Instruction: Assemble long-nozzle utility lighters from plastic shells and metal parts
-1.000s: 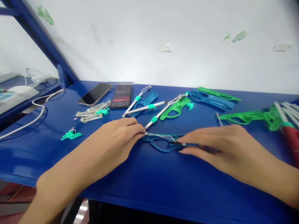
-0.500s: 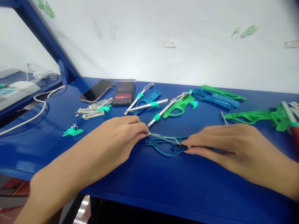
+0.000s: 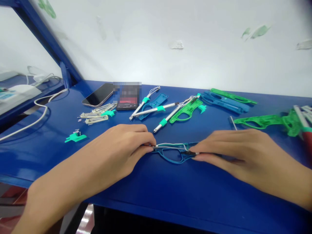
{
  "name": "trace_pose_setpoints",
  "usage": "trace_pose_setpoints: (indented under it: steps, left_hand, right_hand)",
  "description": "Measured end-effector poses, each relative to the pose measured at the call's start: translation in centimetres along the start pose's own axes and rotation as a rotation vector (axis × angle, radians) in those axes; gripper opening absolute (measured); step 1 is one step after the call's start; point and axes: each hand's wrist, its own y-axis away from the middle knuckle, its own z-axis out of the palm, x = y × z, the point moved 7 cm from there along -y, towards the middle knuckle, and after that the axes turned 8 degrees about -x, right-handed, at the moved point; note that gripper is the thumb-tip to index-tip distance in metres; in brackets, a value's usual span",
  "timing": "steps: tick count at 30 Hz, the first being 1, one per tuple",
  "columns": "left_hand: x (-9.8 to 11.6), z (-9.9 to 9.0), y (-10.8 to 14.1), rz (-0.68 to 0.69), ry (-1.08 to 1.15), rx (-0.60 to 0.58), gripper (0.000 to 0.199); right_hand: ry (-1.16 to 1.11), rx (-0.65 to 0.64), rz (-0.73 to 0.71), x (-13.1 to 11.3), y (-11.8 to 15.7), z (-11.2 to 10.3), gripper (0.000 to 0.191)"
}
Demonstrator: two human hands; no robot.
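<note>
A blue plastic casing half [image 3: 173,161], shaped like the handle of a long lighter with an oval opening, lies on the table between my hands. Along its upper side runs a thin white wire [image 3: 168,144], which joins a small black piece [image 3: 188,152]. My left hand [image 3: 128,148] pinches the wire's left end, low against the casing's left tip. Finger and thumb of my right hand [image 3: 239,159] are closed on the black piece at the casing's right end. Whatever else lies under the right fingers is hidden.
Behind my hands lie silver tubes [image 3: 168,118] with wires and teal tape, a green casing half [image 3: 186,112] and stacked casings [image 3: 225,102]. Two phones [image 3: 98,94], clear plastic parts [image 3: 97,115] and teal scraps [image 3: 75,137] are left. Green casings [image 3: 259,121] lie right.
My left hand has moved slightly down with the wire's end, bringing it against the casing's left tip. The wire now lies closer along the casing's upper edge. My right hand has stayed put.
</note>
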Motion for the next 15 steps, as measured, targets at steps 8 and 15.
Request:
trace_pose_setpoints:
  steps: [8, 15]
  left_hand:
    - [-0.14, 0.31, -0.16, -0.012, 0.002, 0.001, 0.013]
    - [-0.15, 0.40, -0.63, 0.009, -0.003, 0.004, 0.016]
  right_hand:
    - [-0.053, -0.028, 0.025, -0.01, 0.10, -0.29, 0.029]
    - [-0.062, 0.004, 0.031, 0.02, 0.05, -0.48, 0.026]
